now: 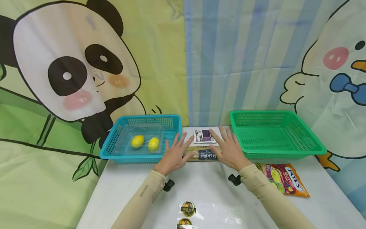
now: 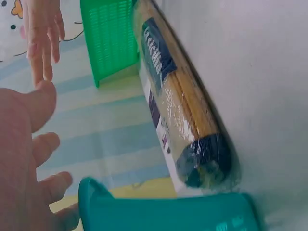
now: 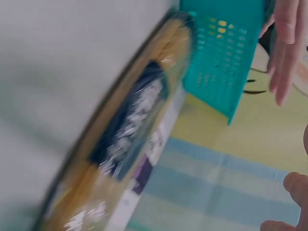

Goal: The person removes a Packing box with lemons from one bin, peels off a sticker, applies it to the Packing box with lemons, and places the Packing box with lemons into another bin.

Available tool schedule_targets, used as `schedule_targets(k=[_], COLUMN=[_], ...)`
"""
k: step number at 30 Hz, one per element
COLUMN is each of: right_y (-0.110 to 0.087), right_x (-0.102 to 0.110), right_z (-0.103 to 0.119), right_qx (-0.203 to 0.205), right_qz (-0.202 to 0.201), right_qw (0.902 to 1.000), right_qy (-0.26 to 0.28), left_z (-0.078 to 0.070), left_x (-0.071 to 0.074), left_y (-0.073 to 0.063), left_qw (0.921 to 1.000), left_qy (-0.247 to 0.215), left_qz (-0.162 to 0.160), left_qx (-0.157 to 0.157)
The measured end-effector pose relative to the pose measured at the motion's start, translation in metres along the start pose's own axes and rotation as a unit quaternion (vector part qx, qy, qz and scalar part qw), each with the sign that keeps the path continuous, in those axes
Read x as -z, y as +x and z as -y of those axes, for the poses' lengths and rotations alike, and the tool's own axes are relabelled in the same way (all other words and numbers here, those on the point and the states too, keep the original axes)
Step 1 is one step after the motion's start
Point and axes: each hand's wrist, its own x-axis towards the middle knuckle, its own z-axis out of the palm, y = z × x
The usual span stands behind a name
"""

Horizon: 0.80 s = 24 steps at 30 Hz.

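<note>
My left hand point(image 1: 175, 156) hovers with fingers spread between the blue basket point(image 1: 128, 159) and a pack of spaghetti point(image 1: 207, 154). My right hand point(image 1: 229, 149), fingers likewise spread, is over the right end of that pack, beside the green basket point(image 1: 274, 156). Neither hand grips anything. The spaghetti, in clear film with a dark blue label, lies on the table between the baskets; in the left wrist view the pack point(image 2: 185, 110) shows below the palm. Behind it lies a flat white pack with a purple label point(image 1: 204, 136).
Inside the blue basket sits a clear plastic box point(image 1: 120, 143) with two lemons point(image 1: 137, 141). A bag of Fox's fruit sweets point(image 1: 283, 179) lies right of my right forearm. Near the table's front is a clear film with round stickers point(image 1: 188, 209). A patterned curtain point(image 1: 160, 79) hangs behind.
</note>
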Motion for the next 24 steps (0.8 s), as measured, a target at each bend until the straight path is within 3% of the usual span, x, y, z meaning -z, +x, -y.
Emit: schedule_targets(k=[8,12,18,24], right_y=[0.027,0.039,0.06,0.084], right_x=[0.006,0.011,0.016,0.005], right_z=[0.031,0.053,0.084,0.118], right_qx=[0.038,0.068,0.111,0.095], right_qz=[0.005,0.004,-0.01,0.018], right_qw=[0.9975,0.991,0.9762,0.9584], right_qy=[0.059,0.116,0.186,0.268], left_z=[0.016,0.031,0.057,0.082], left_x=[0.024,0.036,0.048,0.05], left_y=[-0.017,-0.029,-0.049,-0.062], left_qw=[0.9989,0.9979,0.998,0.9971], left_qy=[-0.016,-0.013,-0.041,-0.071], left_qz=[-0.043,-0.062,-0.041,-0.011], left_qx=[0.001,0.011,0.025,0.027])
